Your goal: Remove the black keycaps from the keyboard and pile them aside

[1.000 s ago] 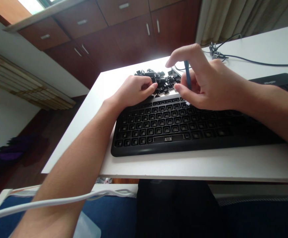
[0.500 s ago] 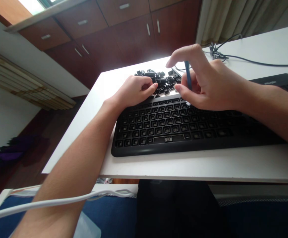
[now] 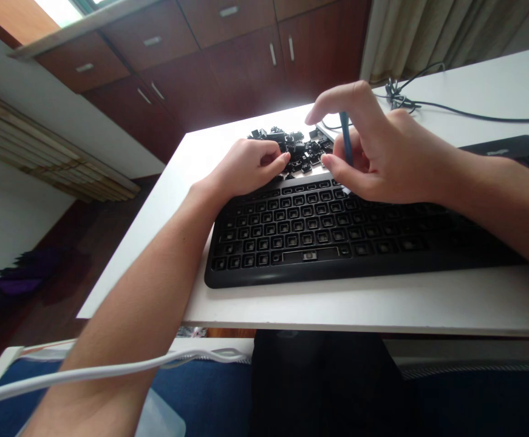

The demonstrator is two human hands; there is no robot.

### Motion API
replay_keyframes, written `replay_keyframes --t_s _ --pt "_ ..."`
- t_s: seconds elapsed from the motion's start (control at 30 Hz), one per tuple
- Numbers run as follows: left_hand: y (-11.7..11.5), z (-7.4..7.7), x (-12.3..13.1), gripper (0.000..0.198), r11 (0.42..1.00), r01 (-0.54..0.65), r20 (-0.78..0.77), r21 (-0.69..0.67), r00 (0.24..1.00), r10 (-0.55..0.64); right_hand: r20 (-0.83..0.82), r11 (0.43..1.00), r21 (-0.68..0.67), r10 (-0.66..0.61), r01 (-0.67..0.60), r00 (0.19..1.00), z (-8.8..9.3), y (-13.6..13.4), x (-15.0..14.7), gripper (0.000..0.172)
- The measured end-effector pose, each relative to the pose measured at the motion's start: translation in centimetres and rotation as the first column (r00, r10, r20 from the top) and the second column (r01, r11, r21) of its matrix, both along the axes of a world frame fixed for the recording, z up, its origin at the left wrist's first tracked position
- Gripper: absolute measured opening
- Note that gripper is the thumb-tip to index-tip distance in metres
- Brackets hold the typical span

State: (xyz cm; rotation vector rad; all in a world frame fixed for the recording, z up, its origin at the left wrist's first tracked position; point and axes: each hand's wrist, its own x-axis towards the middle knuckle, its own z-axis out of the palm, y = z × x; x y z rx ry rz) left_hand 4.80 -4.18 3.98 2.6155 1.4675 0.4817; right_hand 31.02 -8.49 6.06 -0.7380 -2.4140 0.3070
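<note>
A black keyboard (image 3: pixel 291 227) with its keycaps off lies on the white table, its square key sockets bare. My right hand (image 3: pixel 378 145) is closed around a slim blue stick-like tool (image 3: pixel 346 138), held nearly upright over the keyboard's back edge, with the index finger arched away from it. A small white bit (image 3: pixel 346 190) shows below the thumb; whether it belongs to the tool I cannot tell. At the keyboard's back left edge rests my left hand (image 3: pixel 257 161), fingers curled and thumb against them; anything inside is hidden. Loose black keycaps (image 3: pixel 303 149) are heaped between both hands.
A bundled black cable (image 3: pixel 398 97) lies at the back right of the white table (image 3: pixel 359 303). A white cord (image 3: pixel 109 370) crosses in front of my left forearm. Wooden cabinets (image 3: pixel 228 73) stand beyond the table, and a dark purple umbrella (image 3: pixel 22 282) is on the floor at left.
</note>
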Motion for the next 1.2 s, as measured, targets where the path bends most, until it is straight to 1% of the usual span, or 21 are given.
replay_keyframes --t_s 0.23,0.73,1.0,1.2 --pt "0.06 -0.13 -0.05 0.036 1.0 0.002 0.019 0.004 1.0 -0.002 0.048 0.999 -0.007 -0.034 0.035 0.998 0.27 -0.12 -0.05 0.05" --pt "0.24 -0.2 -0.15 0.038 1.0 0.019 0.006 0.018 1.0 -0.019 0.021 1.0 -0.018 -0.006 0.007 1.0 0.11 -0.03 0.04 0.049" --pt "0.28 -0.28 -0.17 0.037 1.0 0.012 -0.002 0.025 1.0 -0.011 0.036 0.999 0.036 -0.017 0.016 0.999 -0.14 0.11 0.08 0.049" --pt "0.31 -0.29 -0.21 0.037 0.999 0.019 0.007 0.033 1.0 -0.019 0.035 1.0 0.016 -0.007 0.007 0.999 -0.1 0.11 0.11 0.049"
